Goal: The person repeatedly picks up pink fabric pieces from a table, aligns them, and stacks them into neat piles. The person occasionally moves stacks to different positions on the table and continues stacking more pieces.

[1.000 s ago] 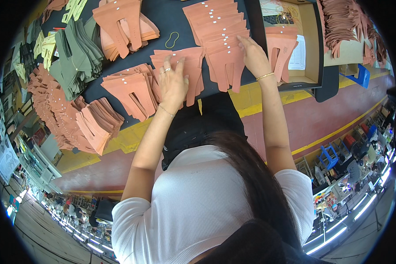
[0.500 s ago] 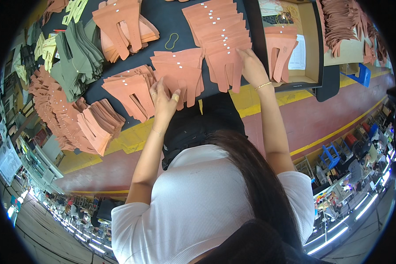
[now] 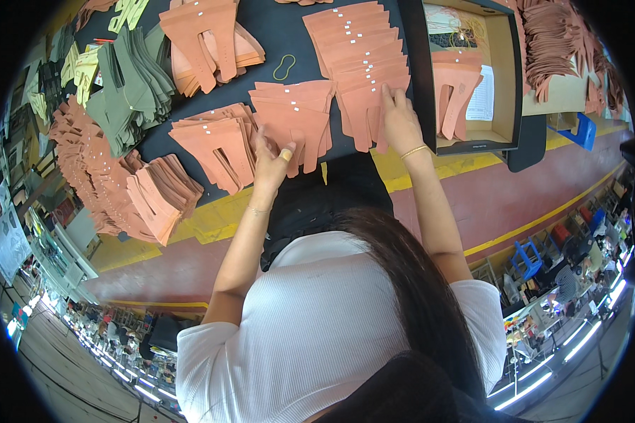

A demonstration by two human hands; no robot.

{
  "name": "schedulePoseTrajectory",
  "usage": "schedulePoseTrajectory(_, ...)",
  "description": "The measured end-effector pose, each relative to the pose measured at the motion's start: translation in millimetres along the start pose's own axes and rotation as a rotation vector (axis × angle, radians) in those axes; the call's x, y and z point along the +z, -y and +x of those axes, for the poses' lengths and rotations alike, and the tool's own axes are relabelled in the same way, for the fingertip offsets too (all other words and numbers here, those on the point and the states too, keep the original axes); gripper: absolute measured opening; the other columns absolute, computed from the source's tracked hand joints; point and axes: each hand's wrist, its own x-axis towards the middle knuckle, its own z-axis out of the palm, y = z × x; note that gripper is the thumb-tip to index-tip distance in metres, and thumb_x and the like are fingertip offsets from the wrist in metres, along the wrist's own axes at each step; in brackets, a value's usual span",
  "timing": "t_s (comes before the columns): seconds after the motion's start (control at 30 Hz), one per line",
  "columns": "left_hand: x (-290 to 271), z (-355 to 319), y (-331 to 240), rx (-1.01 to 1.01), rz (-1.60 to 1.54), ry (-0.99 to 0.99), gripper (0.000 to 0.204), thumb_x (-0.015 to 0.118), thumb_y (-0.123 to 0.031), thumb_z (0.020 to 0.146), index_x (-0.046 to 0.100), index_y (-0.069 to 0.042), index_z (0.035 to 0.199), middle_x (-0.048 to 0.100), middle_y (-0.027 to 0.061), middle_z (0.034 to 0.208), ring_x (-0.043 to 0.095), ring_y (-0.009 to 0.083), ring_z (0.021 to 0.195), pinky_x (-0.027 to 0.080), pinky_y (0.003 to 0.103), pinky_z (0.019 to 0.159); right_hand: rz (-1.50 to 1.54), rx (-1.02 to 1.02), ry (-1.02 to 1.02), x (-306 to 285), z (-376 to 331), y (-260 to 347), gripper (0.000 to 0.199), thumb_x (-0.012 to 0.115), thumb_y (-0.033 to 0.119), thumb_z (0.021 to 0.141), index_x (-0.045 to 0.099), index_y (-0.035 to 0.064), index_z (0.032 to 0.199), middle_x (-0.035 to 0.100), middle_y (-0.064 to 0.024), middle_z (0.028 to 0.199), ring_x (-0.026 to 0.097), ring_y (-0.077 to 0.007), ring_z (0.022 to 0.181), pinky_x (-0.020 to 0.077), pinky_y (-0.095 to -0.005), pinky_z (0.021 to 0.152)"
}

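My left hand [image 3: 274,159] rests at the near edge of a small stack of salmon-coloured cut leather pieces [image 3: 294,113] with small white tags, fingers touching its lower left corner. My right hand [image 3: 401,121] lies on the near end of a long fanned row of the same salmon pieces [image 3: 356,53], fingers spread on the lowest piece. Another stack of salmon pieces [image 3: 215,137] lies just left of my left hand. All sit on a dark table [image 3: 279,35].
An open cardboard box [image 3: 501,70] with salmon pieces and a paper sheet stands right of my right hand. Olive green pieces [image 3: 130,88] and more salmon stacks [image 3: 155,197] lie at the left. A rubber band [image 3: 283,67] lies on the table. A blue stool [image 3: 525,257] stands on the floor.
My left hand slid back from the top of the small stack to its near left corner. My right hand moved from the fanned row's right side onto its near end.
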Motion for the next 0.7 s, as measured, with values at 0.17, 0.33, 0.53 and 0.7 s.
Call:
schedulePoseTrajectory(0.17, 3, -2, 0, -0.012, -0.023, -0.006, 0.087, 0.066, -0.012, 0.089, 0.006, 0.001, 0.152, 0.017, 0.0353, 0.152, 0.021, 0.0419, 0.144, 0.022, 0.044, 0.117, -0.168, 0.010, -0.060, 14, -2, 14, 0.059, 0.053, 0.011, 0.089, 0.034, -0.0045, 0.143, 0.047, -0.0148, 0.124, 0.052, -0.0317, 0.106, 0.0503, -0.0449, 0.087)
schedulePoseTrajectory(0.33, 2, 1, -3, -0.087, 0.020, -0.095, 0.085, 0.064, -0.011, 0.090, 0.007, 0.001, 0.152, 0.018, 0.0334, 0.152, 0.025, 0.0394, 0.143, 0.026, 0.044, 0.115, -0.153, 0.020, -0.097, 18, -4, 16, 0.059, 0.052, 0.010, 0.089, 0.034, -0.0048, 0.143, 0.047, -0.0143, 0.124, 0.051, -0.0319, 0.105, 0.0504, -0.0448, 0.088)
schedulePoseTrajectory(0.53, -2, 9, -2, -0.112, -0.212, -0.168, 0.079, 0.062, -0.007, 0.089, 0.014, 0.005, 0.150, 0.030, 0.0250, 0.146, 0.044, 0.0297, 0.130, 0.039, 0.036, 0.105, -0.201, 0.008, -0.086, 21, -4, 13, 0.060, 0.053, 0.013, 0.090, 0.034, -0.0050, 0.143, 0.046, -0.0159, 0.127, 0.051, -0.0337, 0.105, 0.0508, -0.0438, 0.087)
schedulePoseTrajectory(0.7, 5, 5, 9, -0.083, -0.181, -0.233, 0.079, 0.061, -0.007, 0.091, 0.012, 0.000, 0.152, 0.030, 0.0222, 0.144, 0.051, 0.0219, 0.111, 0.040, 0.033, 0.101, -0.172, -0.008, -0.145, 24, -5, 15, 0.062, 0.054, 0.015, 0.090, 0.033, -0.0051, 0.144, 0.044, -0.0177, 0.129, 0.050, -0.0349, 0.107, 0.0503, -0.0435, 0.089)
